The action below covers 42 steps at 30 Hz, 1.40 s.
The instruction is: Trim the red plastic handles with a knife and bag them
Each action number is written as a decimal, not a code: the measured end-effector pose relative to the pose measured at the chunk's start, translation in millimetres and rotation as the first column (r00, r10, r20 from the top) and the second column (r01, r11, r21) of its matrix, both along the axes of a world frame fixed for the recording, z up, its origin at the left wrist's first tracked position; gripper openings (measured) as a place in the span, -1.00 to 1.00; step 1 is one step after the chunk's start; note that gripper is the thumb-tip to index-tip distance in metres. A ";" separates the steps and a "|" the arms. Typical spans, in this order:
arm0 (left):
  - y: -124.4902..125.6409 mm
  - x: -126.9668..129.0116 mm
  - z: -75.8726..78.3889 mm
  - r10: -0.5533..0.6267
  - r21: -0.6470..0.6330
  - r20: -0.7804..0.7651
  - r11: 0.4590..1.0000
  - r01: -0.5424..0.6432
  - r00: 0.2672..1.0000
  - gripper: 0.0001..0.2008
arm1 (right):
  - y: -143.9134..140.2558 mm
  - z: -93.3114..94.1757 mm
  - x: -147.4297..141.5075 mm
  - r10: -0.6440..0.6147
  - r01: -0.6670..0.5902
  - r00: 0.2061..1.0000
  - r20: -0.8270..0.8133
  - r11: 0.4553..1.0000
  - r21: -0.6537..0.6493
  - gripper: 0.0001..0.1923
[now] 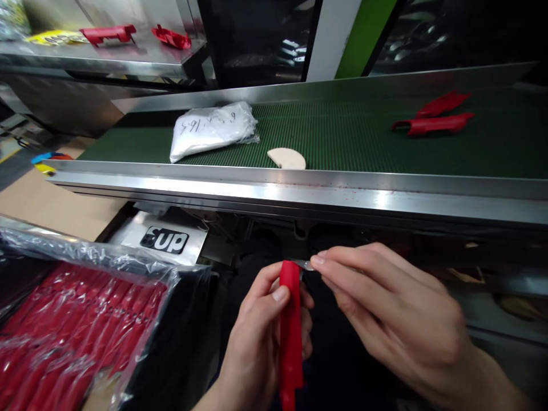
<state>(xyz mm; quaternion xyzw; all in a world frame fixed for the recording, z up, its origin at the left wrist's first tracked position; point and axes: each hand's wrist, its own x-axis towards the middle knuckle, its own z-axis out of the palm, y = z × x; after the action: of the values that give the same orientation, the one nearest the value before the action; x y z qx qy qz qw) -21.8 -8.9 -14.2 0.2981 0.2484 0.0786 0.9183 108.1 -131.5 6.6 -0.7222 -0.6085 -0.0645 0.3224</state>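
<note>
Working a thin, shiny blade (305,265) at the upper end of a red part (291,325) appears to be the step in hand, probably trimming. The part, long, narrow and smooth like moulded plastic, with a stepped lower end, is held lengthwise in front of the body. It is gripped by the left hand (257,331), the thumb pressed on its near face and the fingers wrapped behind. The blade is pinched between thumb and fingertips of the right hand (398,308); whether its edge is touching the plastic cannot be told. For a clean cut, a steady hold, a light, controlled stroke and fingers kept off the edge seem to be called for.

To the left, rows of red pieces (85,308) are covered by crinkled, glossy clear film (171,285). Beyond the hands, a brushed metal rail (240,185) is dotted with red specks (342,187). Behind it, a green belt (342,137) is textured with fine ribs. On the belt, a matte, cream half-disc (289,158) is placed near the rail, a white packet (209,131) is wrapped in wrinkled plastic, and two curved red parts (443,124) are laid close together at the right. Farther off, two more red mouldings (109,34) are set on a polished metal shelf (141,64).
</note>
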 end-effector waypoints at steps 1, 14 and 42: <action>0.3 0.1 0.8 0.002 0.002 -0.007 1.000 -0.002 1.000 -0.79 | -0.3 -0.3 -0.2 0.000 0.000 1.000 0.005 1.000 -0.001 -0.59; 1.9 2.3 -0.1 0.014 -0.043 -0.091 0.999 -0.018 0.996 -0.80 | -3.1 -1.9 -6.4 0.035 -0.032 0.998 0.048 0.997 -0.067 -0.63; 29.3 24.5 8.6 0.105 -0.024 0.017 0.994 -0.105 0.994 -0.81 | -12.3 -0.8 -32.5 0.089 -0.084 0.994 0.058 0.993 -0.081 -0.74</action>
<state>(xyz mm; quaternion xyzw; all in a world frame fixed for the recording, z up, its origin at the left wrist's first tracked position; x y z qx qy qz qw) 2.7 20.4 -5.6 0.2733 0.2564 0.1265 0.9185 75.7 -143.7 5.8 -0.7048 -0.6510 -0.0488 0.2775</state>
